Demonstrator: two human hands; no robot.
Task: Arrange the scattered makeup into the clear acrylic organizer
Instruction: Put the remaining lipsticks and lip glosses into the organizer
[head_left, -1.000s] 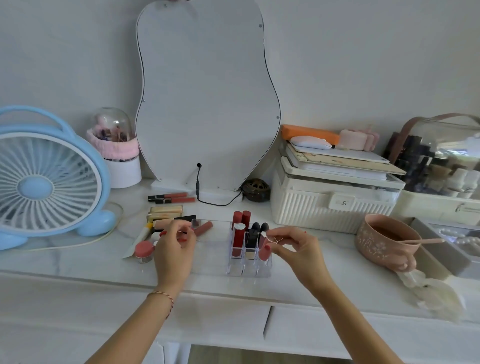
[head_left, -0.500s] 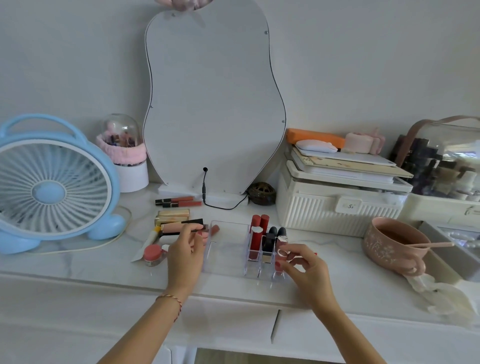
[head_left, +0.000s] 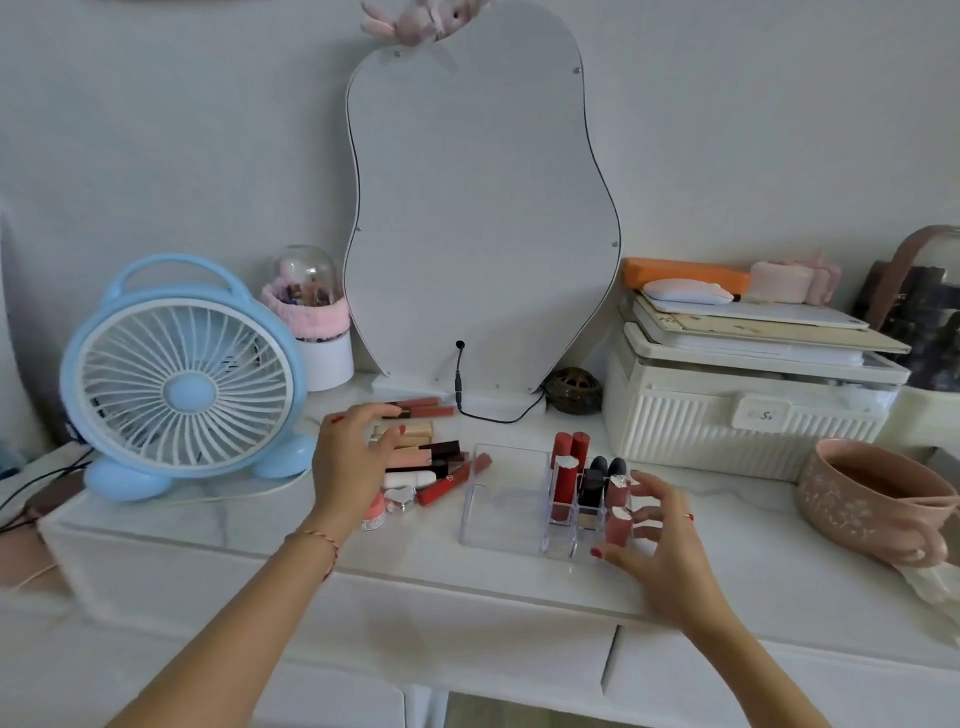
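The clear acrylic organizer (head_left: 498, 501) stands on the white vanity, its left tray part bare and its right slots holding several upright lipsticks (head_left: 566, 467). A dusty-pink tube (head_left: 618, 527) stands in the front right slot. My right hand (head_left: 657, 540) is beside that tube with fingers spread and holds nothing. A pile of scattered lipsticks and glosses (head_left: 426, 462) lies left of the organizer. My left hand (head_left: 348, 457) hovers over the pile's left side, fingers spread, nothing gripped.
A blue desk fan (head_left: 182, 379) stands at the left. A mirror (head_left: 483, 218) with a black cable leans at the back. A white ribbed storage box (head_left: 743, 410) and a pink mug (head_left: 872, 499) sit to the right. Two glosses (head_left: 421, 408) lie near the mirror base.
My right hand has let go of the pink tube, which now stands in the front slot. My left hand has opened and shifted back over the pile. The camera has tilted.
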